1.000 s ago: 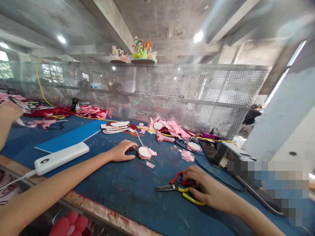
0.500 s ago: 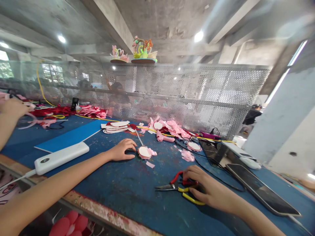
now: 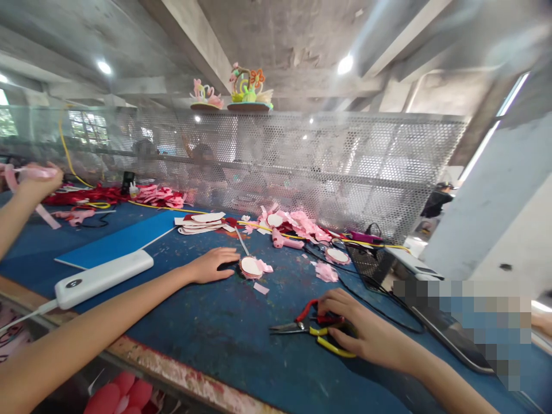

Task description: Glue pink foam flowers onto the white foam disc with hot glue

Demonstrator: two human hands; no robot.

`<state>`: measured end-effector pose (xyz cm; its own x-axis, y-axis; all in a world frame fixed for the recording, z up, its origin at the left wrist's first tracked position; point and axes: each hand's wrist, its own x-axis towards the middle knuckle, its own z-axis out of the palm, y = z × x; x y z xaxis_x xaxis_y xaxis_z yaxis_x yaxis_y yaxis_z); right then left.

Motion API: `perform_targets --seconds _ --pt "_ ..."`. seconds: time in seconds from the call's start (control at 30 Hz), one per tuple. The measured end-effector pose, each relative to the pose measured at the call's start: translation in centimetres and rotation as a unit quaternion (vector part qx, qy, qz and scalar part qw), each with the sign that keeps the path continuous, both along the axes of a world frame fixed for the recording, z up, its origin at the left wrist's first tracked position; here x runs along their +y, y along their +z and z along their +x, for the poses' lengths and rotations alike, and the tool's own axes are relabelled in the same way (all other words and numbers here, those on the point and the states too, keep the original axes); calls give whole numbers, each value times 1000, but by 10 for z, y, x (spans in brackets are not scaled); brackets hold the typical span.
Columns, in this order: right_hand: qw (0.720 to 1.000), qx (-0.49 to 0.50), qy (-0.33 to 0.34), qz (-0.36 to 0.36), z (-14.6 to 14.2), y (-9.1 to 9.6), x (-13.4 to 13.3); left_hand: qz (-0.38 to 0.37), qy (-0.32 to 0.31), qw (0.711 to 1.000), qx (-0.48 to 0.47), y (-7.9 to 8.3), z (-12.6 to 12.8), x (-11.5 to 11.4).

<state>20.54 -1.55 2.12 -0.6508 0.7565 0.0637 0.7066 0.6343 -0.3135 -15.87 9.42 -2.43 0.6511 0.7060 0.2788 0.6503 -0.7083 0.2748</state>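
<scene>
My left hand (image 3: 213,265) rests on the blue table (image 3: 224,328), its curled fingers over a small dark thing I cannot make out. Just right of it lies a round white-and-pink felt piece (image 3: 252,267) with a thin rod behind it. My right hand (image 3: 362,333) lies near the front edge with its fingers curled over yellow-handled pliers (image 3: 330,340). Red-handled scissors (image 3: 302,322) lie against those pliers, blades pointing left.
A white power bank (image 3: 101,278) with a cable lies at the left. Pink and red felt scraps (image 3: 302,225) pile along a perforated metal screen (image 3: 345,167). A dark tablet (image 3: 448,339) and black cables lie at the right. Another person's hand (image 3: 34,181) holds pink strips at far left.
My hands have stayed put. The other person's hand at far left has lifted with its pink strips. The view has shifted slightly.
</scene>
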Motion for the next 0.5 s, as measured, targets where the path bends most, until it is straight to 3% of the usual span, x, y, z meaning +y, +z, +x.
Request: perform_targets --seconds 0.07,0.2,0.37,0.5 --pt "1000 -5 1 2 -1 1 0 -15 5 1000 5 0 0 -1" --pt "1000 -6 -4 4 -3 3 -2 43 -4 999 20 1 1 -4" --pt "1000 -4 -8 3 -4 7 -4 28 7 1000 -5 1 1 -7" --pt "1000 2 -8 1 -4 8 -5 82 -4 997 1 5 5 -10"
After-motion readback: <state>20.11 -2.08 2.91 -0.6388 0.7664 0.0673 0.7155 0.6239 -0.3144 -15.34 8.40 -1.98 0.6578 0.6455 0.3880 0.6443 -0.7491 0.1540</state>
